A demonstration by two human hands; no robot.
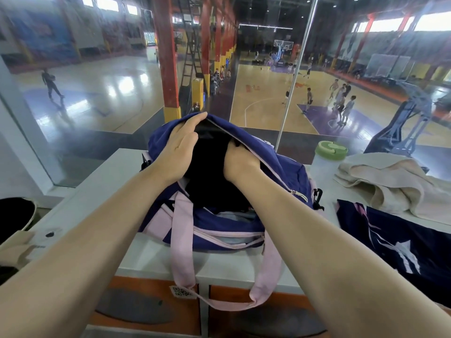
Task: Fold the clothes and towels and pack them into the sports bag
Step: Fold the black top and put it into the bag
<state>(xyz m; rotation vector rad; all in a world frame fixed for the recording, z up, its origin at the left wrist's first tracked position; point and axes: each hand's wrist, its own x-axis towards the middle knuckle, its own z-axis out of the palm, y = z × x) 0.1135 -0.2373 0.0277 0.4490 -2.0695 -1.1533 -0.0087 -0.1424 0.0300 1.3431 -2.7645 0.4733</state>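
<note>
One sports bag (pixel 244 167), navy with pale pink straps, sits on the white counter (pixel 97 186) with its long axis running from the near left to the far right and its unzipped mouth facing up toward the camera; one black garment (pixel 210 176) fills that mouth, lying inside the bag along the same axis; the left hand (pixel 183 145) rests on the bag's far-left rim, fingers straight and together, laid flat over the edge of the opening beside the black garment; the right hand (pixel 240 163) is sunk into the bag on the right side of the opening, its fingers hidden under the navy flap, so I cannot tell whether they are spread or gripping; two pink carry straps (pixel 180 240) hang from the bag's near side over the counter's front edge; right of the bag lies one beige towel (pixel 390 186), crumpled, stretched roughly left to right; in front of the towel, still right of the bag, lies one navy garment (pixel 402 247) with pink and white markings, spread flat; one clear bottle with a green lid (pixel 331 148) stands upright just beyond the bag's right end, behind the towel
</note>
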